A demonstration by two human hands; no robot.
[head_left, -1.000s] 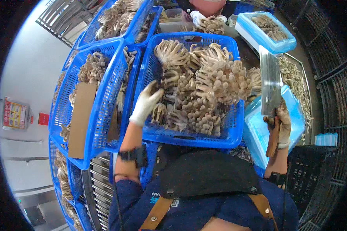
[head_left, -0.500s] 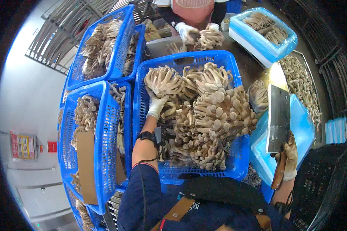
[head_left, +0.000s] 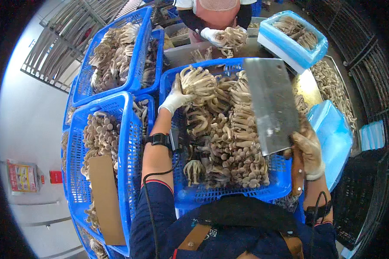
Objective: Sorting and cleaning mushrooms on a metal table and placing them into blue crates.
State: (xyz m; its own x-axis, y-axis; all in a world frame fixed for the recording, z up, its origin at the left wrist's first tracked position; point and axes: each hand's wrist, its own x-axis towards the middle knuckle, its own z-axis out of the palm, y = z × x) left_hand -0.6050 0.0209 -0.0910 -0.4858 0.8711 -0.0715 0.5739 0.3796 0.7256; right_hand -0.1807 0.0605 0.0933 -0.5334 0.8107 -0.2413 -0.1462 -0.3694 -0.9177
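Observation:
A blue plastic basket (head_left: 190, 199) full of mushroom clusters (head_left: 242, 138) stands in front of me. My left hand (head_left: 177, 97), in a white glove, grips a mushroom cluster (head_left: 198, 85) by its side at the basket's far left. Its thumb shows; the other fingers are mostly hidden. In a stained glove, my right hand (head_left: 309, 149) is closed round the wooden handle of a cleaver (head_left: 274, 105). The broad blade hangs over the right side of the basket, hiding part of the mushrooms and the rim. The blade is apart from the held cluster.
More blue baskets of mushrooms (head_left: 110, 56) stand stacked on the left, one with a cardboard strip (head_left: 106, 198). Across the metal table (head_left: 177, 56) a co-worker's gloved hands (head_left: 214, 36) hold mushrooms. At right are a lined box (head_left: 263, 43), blue plastic film (head_left: 333, 138) and loose mushrooms (head_left: 333, 88).
My right hand has brought the cleaver leftward from beside the basket to over it. My left hand has shifted slightly up with the cluster. The co-worker's hands have lifted their mushrooms.

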